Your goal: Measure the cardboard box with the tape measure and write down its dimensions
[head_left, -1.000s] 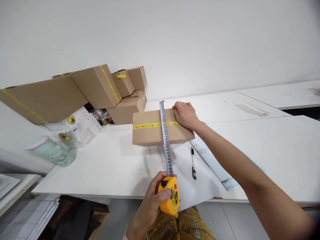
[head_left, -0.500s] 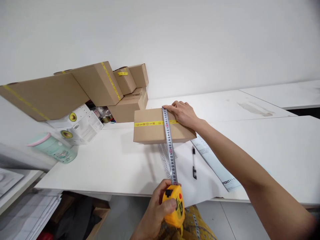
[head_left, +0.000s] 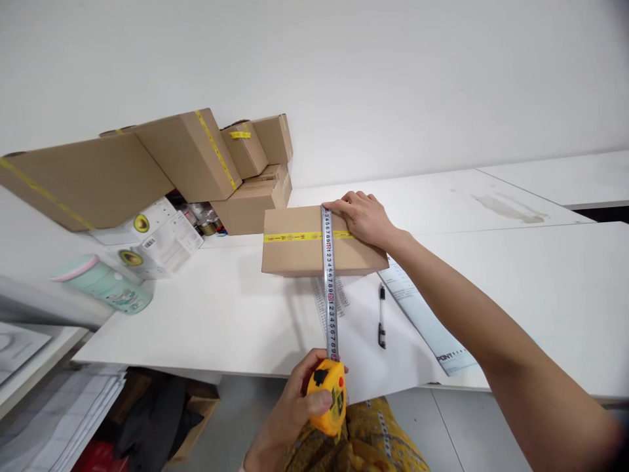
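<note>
My left hand [head_left: 295, 400] is closed round the yellow case of a tape measure [head_left: 328, 398], thumb across its side, just off the table's front edge. Its silver blade [head_left: 329, 308] runs straight away from me over a small cardboard box [head_left: 289, 255] banded with yellow printed tape. At the box's far edge, my right hand [head_left: 366, 216] grips the box top, fingers curled over the edge and partly hidden. One of its digits presses on the blade's end. Under and before the box lie a printed sheet [head_left: 363, 373] and a black-capped clear pen [head_left: 382, 318].
Cardboard boxes [head_left: 187, 157] are stacked at the back left, above white avocado-print boxes [head_left: 167, 246]. A mint tumbler [head_left: 113, 288] leans at the left. A pale blue printed folder or sheet [head_left: 427, 321] lies under my right forearm. Below left is an open carton [head_left: 196, 426].
The case in my left hand has shifted slightly left, so the blade now lies straighter across the box. My right hand keeps its hold at the far edge. The view has tilted a little.
</note>
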Demonstrator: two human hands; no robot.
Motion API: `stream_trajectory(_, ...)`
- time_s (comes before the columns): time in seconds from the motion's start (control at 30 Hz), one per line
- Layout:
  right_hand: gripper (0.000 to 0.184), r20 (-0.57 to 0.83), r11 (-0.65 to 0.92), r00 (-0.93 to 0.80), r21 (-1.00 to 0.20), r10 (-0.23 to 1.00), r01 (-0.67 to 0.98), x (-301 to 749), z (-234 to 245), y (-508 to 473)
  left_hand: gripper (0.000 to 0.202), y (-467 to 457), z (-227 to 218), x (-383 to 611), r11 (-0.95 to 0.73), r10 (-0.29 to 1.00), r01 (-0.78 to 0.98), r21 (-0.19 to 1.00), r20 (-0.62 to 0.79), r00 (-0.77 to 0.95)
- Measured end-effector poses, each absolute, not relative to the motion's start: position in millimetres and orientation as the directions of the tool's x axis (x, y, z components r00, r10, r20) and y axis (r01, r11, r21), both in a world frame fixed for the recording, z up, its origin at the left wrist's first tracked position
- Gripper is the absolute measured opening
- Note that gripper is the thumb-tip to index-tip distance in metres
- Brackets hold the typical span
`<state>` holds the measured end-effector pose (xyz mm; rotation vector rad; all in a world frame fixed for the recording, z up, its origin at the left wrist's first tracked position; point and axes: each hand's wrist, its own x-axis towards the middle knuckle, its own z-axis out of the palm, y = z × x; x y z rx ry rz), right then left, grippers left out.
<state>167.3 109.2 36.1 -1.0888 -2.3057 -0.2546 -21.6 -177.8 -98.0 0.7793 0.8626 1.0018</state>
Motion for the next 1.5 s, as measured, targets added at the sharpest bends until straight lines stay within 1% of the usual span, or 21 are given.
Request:
stream_trajectory(0.1, 0.050, 0.584, 0.660, -0.504, -0.074, 0.636, 0.747, 168, 35, 109, 0.062, -178, -99, -21, 0.351, 0.924, -0.372, 0.859, -0.254, 0.284)
stream_trajectory(0.43, 0.050, 0.579, 0.680, -0.515, -0.096, 0.633, 0.727, 169, 36, 107, 0.059, -176, -99, -20, 0.313, 0.929, -0.347, 0.884, -0.210, 0.304)
stream_trajectory(0.7, 0.049, 0.545, 0.719, -0.534, -0.203, 0.647, 0.664, 173, 41, 106, 0.061, -178, -102, -20, 0.335, 0.927, -0.373, 0.865, -0.232, 0.294)
stream_trajectory(0.87, 0.049, 0.542, 0.712, -0.514, -0.248, 0.664, 0.657, 172, 44, 101, 0.062, -178, -104, -19, 0.344, 0.923, -0.367, 0.864, -0.240, 0.300)
stream_trajectory(1.17, 0.046, 0.553, 0.701, -0.509, -0.208, 0.659, 0.682, 171, 43, 99, 0.058, -175, -98, -18, 0.321, 0.928, -0.346, 0.882, -0.220, 0.299)
stream_trajectory(1.3, 0.049, 0.555, 0.683, -0.508, -0.157, 0.659, 0.714, 170, 40, 99, 0.069, -183, -99, -19, 0.317, 0.935, -0.410, 0.855, -0.210, 0.285)
stream_trajectory(1.37, 0.054, 0.565, 0.666, -0.502, -0.118, 0.655, 0.736, 169, 38, 98, 0.073, -188, -96, -25, 0.246, 0.961, -0.442, 0.862, -0.159, 0.225)
stream_trajectory(1.4, 0.056, 0.571, 0.660, -0.499, -0.103, 0.652, 0.744, 169, 37, 96, 0.073, -190, -93, -31, 0.170, 0.981, -0.443, 0.880, -0.107, 0.163)
stream_trajectory(1.5, 0.057, 0.588, 0.652, -0.490, -0.086, 0.644, 0.754, 169, 33, 82, 0.067, -187, -78, -55, -0.121, 0.990, -0.354, 0.927, 0.085, -0.114)
